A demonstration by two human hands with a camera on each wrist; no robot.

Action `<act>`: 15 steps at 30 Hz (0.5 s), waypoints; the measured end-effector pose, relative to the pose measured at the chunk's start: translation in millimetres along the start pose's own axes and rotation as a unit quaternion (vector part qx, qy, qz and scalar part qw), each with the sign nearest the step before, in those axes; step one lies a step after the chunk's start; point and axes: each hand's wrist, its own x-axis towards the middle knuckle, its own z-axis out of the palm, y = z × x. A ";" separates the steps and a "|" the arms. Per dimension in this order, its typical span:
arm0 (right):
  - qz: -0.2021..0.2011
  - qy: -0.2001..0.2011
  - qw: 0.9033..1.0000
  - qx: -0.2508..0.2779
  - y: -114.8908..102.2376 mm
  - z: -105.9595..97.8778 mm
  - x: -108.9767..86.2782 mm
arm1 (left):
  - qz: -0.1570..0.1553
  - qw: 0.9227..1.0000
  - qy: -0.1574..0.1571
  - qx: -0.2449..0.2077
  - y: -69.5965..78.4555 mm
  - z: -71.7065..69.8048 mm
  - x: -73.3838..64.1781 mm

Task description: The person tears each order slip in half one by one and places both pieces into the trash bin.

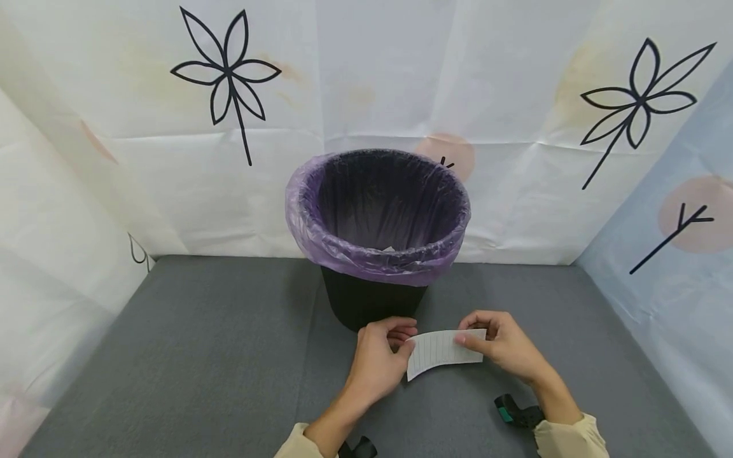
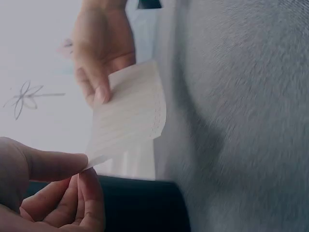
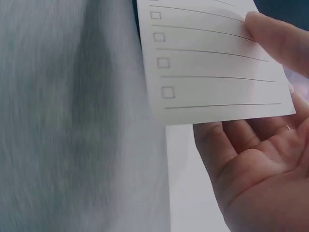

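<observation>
A strip of white lined paper [image 1: 439,351] is held up in front of the bin, bowed between both hands. In the right wrist view the paper [image 3: 207,63] shows ruled lines with small printed checkboxes along one side. My left hand [image 1: 382,359] pinches its left end between thumb and fingers, as the left wrist view also shows at the paper's corner [image 2: 128,104]. The right hand [image 1: 506,343] pinches the other end, its thumb on the lined face and its fingers behind.
Just beyond the hands stands a black bin [image 1: 372,299] lined with a purple bag [image 1: 372,261]; a small pale scrap [image 1: 389,249] shows inside its near rim. The grey table [image 1: 217,356] meets printed white cloth walls [image 1: 229,197] at the back and sides.
</observation>
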 end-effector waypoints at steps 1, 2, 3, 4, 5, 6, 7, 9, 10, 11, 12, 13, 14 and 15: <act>-0.005 0.002 1.000 -0.002 -1.2 2.3 0.3 | -0.004 1.000 0.000 -0.007 0.0 -4.1 -0.5; -0.006 0.003 1.000 -0.001 -2.6 4.8 0.5 | -0.007 1.000 -0.001 -0.013 -0.3 -8.1 -0.8; -0.008 0.005 1.000 0.001 -4.0 7.5 0.9 | -0.010 1.000 -0.003 -0.020 -0.8 -11.9 -1.1; -0.009 0.005 1.000 0.006 -5.2 10.4 1.4 | -0.011 1.000 -0.006 -0.025 -1.8 -15.6 -1.1; -0.009 0.006 1.000 0.014 -6.4 13.6 1.9 | -0.013 0.999 -0.011 -0.030 -2.6 -19.3 -1.3; -0.009 0.007 1.000 0.020 -7.6 16.7 2.4 | -0.015 0.999 -0.016 -0.034 -3.6 -22.7 -1.4; -0.010 0.007 1.000 0.028 -8.8 19.9 2.9 | -0.016 0.999 -0.021 -0.035 -4.9 -25.8 -1.3; -0.012 0.006 0.999 0.042 -11.2 26.3 3.9 | -0.016 0.999 -0.032 -0.038 -7.8 -31.6 -1.6; -0.013 0.006 0.999 0.048 -12.6 29.5 4.2 | -0.016 0.998 -0.039 -0.037 -9.0 -34.1 -1.6; -0.015 0.006 0.998 0.052 -14.2 32.5 4.4 | -0.016 0.998 -0.045 -0.037 -10.0 -36.2 -1.8; -0.016 0.007 0.998 0.055 -15.7 35.4 4.6 | -0.013 0.998 -0.049 -0.034 -11.1 -38.0 -1.9; -0.019 0.008 0.998 0.057 -17.4 38.2 4.7 | -0.009 0.998 -0.054 -0.030 -12.0 -39.6 -1.9; -0.022 0.008 0.998 0.058 -19.1 40.8 4.8 | -0.005 0.998 -0.058 -0.029 -12.5 -40.8 -1.9; -0.026 0.008 0.998 0.060 -20.8 43.2 4.9 | -0.002 0.998 -0.061 -0.027 -12.6 -41.7 -1.8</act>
